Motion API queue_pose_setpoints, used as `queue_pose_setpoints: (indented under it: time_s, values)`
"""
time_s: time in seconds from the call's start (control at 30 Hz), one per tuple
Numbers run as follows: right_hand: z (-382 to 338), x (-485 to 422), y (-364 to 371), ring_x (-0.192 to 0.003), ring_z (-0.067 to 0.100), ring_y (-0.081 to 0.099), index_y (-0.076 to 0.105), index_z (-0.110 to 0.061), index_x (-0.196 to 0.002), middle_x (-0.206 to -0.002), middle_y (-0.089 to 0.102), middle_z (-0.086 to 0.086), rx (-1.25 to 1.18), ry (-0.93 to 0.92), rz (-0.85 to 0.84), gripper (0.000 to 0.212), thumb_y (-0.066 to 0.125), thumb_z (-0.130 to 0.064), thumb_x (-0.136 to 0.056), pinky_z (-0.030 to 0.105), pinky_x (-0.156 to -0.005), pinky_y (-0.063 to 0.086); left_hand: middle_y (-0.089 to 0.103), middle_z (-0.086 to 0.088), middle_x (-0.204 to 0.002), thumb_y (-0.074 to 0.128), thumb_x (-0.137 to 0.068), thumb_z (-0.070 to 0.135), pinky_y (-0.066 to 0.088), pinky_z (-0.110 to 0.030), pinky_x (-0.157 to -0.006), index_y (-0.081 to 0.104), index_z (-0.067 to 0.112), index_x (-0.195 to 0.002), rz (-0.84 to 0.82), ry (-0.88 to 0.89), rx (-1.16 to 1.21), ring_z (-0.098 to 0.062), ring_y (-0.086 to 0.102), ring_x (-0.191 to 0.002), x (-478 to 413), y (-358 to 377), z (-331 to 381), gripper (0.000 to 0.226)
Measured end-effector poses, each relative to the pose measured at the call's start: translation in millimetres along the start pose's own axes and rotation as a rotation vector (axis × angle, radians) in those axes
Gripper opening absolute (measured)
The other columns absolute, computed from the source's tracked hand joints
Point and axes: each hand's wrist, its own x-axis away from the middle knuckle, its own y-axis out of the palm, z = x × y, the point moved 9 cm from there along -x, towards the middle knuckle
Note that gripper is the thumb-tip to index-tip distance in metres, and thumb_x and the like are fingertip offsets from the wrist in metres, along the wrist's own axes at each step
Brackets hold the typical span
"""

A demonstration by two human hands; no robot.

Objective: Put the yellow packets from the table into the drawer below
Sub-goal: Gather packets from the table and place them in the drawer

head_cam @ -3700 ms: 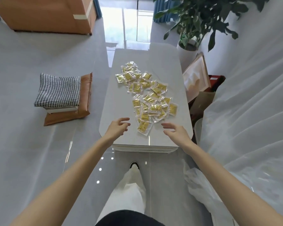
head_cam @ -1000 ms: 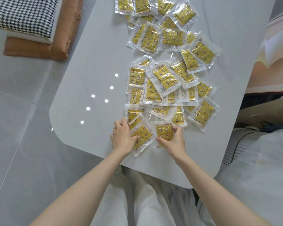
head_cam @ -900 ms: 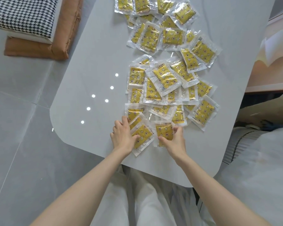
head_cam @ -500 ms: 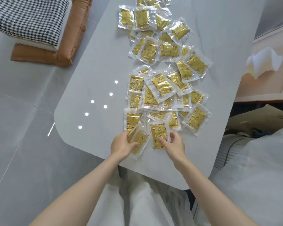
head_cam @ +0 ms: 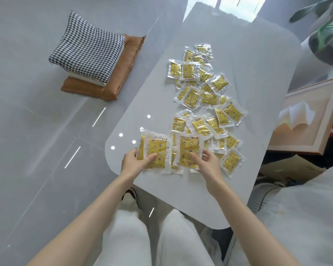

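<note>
No text, brand, number or sign could be read anywhere. The yellow packets scattered on the tabletop carried only a printed pattern of small stars, moons and dots on their yellow filling. The packet held in the left hand and the one held in the right hand each showed a thin dark strip of print along the top edge, too small and blurred to make out. The framed picture beside the tabletop bore no lettering that could be read.
</note>
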Motion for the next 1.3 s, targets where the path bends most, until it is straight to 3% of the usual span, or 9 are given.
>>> queue_pose_setpoints:
  time_s: [0.1,0.2,0.3,0.43,0.6,0.83,1.1,1.2,1.3]
  values:
    - [-34,24,24,-0.091,0.006,0.061,0.056,-0.019,-0.108,-0.097,0.064,-0.008,-0.006,-0.040,-0.058,0.021,0.066,-0.022,-0.089,0.017,-0.067,0.042,0.070,0.002,-0.103,0.078,-0.074,0.039,0.052,-0.028,-0.085,0.061,0.020,-0.105,0.019,0.033,0.051,-0.015,0.065,-0.097,13,-37,16,0.040]
    - [-62,49,54,-0.083,-0.003,0.061,0.056,-0.024,-0.101,-0.089,0.065,-0.014,0.012,-0.077,-0.116,0.015,0.066,-0.021,-0.090,0.017,-0.065,0.041,0.071,0.006,-0.098,0.077,-0.075,0.037,0.050,-0.022,-0.076,0.063,0.020,-0.104,0.029,0.064,0.100,-0.010,0.067,-0.092,26,-74,28,0.037]
    - [-81,71,92,-0.086,0.000,0.066,0.061,-0.019,-0.110,-0.093,0.072,-0.010,0.056,-0.114,-0.158,0.021,0.066,-0.022,-0.089,0.019,-0.071,0.046,0.071,0.009,-0.093,0.077,-0.075,0.034,0.049,-0.013,-0.063,0.064,0.016,-0.107,0.022,0.073,0.144,-0.003,0.068,-0.083,34,-116,29,0.038]
    - [-101,103,161,-0.079,-0.004,0.067,0.062,-0.020,-0.105,-0.079,0.071,-0.019,0.047,-0.149,-0.186,0.015,0.064,-0.018,-0.091,0.019,-0.077,0.048,0.071,0.006,-0.092,0.078,-0.075,0.031,0.050,-0.015,-0.061,0.064,0.013,-0.107,0.043,0.089,0.165,-0.006,0.068,-0.082,41,-195,22,0.039]
    - [-124,139,255,-0.081,0.007,0.070,0.061,-0.019,-0.103,-0.091,0.074,-0.005,0.054,-0.191,-0.219,0.012,0.061,-0.017,-0.092,0.020,-0.075,0.050,0.072,-0.001,-0.097,0.079,-0.074,0.030,0.053,-0.022,-0.070,0.064,0.010,-0.107,0.067,0.112,0.183,-0.013,0.069,-0.086,44,-298,15,0.042]
    - [-174,169,364,-0.082,0.011,0.070,0.058,-0.014,-0.110,-0.098,0.072,0.003,0.028,-0.228,-0.262,0.018,0.061,-0.017,-0.093,0.014,-0.064,0.052,0.072,-0.001,-0.096,0.080,-0.071,0.034,0.053,-0.026,-0.070,0.063,0.011,-0.103,0.123,0.142,0.257,-0.014,0.069,-0.085,39,-415,31,0.043]
    - [-237,152,433,-0.088,0.020,0.072,0.060,-0.014,-0.105,-0.094,0.074,0.003,-0.041,-0.221,-0.305,0.015,0.063,-0.017,-0.091,0.036,-0.087,0.057,0.073,-0.001,-0.095,0.081,-0.070,0.036,0.057,-0.038,-0.081,0.062,0.018,-0.095,0.098,0.198,0.293,-0.019,0.070,-0.089,-5,-475,84,0.036]
    - [-262,133,453,-0.085,0.016,0.072,0.059,-0.016,-0.106,-0.095,0.074,0.001,-0.029,-0.251,-0.280,0.015,0.063,-0.019,-0.091,0.030,-0.079,0.059,0.072,-0.003,-0.098,0.081,-0.069,0.034,0.056,-0.041,-0.086,0.062,0.019,-0.094,0.050,0.211,0.296,-0.020,0.069,-0.092,-30,-486,110,0.035]
    - [-289,110,471,-0.082,0.012,0.071,0.058,-0.021,-0.102,-0.095,0.073,-0.001,0.039,-0.324,-0.227,0.012,0.063,-0.022,-0.091,0.021,-0.067,0.057,0.073,-0.002,-0.102,0.082,-0.060,0.041,0.055,-0.042,-0.088,0.064,0.015,-0.107,-0.004,0.234,0.284,-0.020,0.070,-0.094,-58,-494,140,0.057]
